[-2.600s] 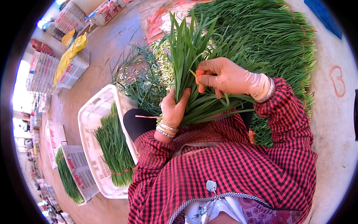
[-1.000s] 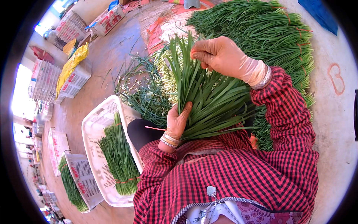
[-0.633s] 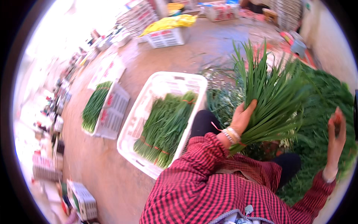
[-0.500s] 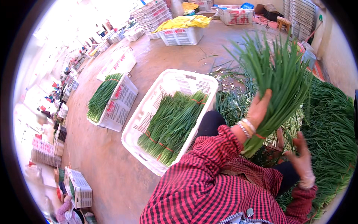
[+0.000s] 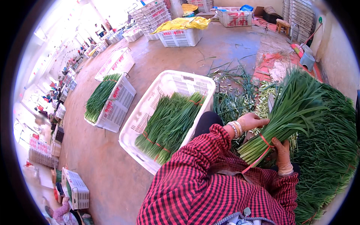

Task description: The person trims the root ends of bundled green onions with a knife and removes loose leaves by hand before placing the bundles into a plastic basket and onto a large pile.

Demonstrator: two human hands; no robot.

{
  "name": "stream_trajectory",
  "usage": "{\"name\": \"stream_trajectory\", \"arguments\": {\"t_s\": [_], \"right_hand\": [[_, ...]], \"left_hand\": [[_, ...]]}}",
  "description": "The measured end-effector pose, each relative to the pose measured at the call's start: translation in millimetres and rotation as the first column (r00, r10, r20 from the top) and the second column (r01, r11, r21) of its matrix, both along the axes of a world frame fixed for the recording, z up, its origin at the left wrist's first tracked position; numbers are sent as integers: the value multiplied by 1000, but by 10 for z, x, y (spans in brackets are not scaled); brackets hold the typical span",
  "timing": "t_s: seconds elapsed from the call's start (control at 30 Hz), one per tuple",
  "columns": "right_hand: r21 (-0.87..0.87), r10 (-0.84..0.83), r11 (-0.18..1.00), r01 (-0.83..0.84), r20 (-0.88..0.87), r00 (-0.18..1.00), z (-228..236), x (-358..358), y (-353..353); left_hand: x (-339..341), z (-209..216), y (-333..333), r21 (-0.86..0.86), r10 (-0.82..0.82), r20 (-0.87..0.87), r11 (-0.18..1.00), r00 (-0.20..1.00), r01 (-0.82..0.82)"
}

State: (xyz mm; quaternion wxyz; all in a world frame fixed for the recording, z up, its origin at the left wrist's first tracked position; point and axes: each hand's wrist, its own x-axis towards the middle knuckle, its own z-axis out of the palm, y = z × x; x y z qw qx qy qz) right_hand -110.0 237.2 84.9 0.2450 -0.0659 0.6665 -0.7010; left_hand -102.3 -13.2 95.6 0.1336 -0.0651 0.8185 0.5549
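Observation:
A bunch of chives (image 5: 288, 107) lies slanted across my lap, its leaves to the upper right and its pale cut stems to the lower left. An orange tie (image 5: 267, 141) goes round the stems, with a loose end trailing down. My left hand (image 5: 253, 122) holds the bunch from its left side, just above the tie. On the other side, my right hand (image 5: 282, 150) grips the stems beside the tie; part of its fingers is behind the bunch. To my left, a white plastic crate (image 5: 129, 140) contains several tied bunches (image 5: 170, 125).
A large heap of chives (image 5: 332, 150) lies along my right. Stem trimmings (image 5: 240, 97) litter the floor ahead. Another crate of chives (image 5: 120, 107) stands farther left, and a yellow-covered crate (image 5: 180, 37) farther off. A blue bucket (image 5: 307, 61) stands by the right wall.
The bunch has come down and tipped so its leaves point further right. My right hand, apart from it before, now grips it near the tie. My left hand has shifted lower.

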Motion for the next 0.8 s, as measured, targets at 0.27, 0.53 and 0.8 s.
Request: {"name": "stream_trajectory", "arguments": {"t_s": [0.27, 0.53, 0.8], "right_hand": [[42, 327, 943, -331, -315, 891, 236, -131, -243], [-409, -213, 905, 117, -198, 957, 628, -578, -549], [-516, -425, 766, 384, 42, 904, 696, -353, -98]], "left_hand": [[-263, 74, 181, 874, 230, 19, 469, 973, -128], [-79, 344, 407, 652, 422, -170, 726, 890, -220], [47, 256, 240, 914, 380, 122, 318, 917, -254]]}}
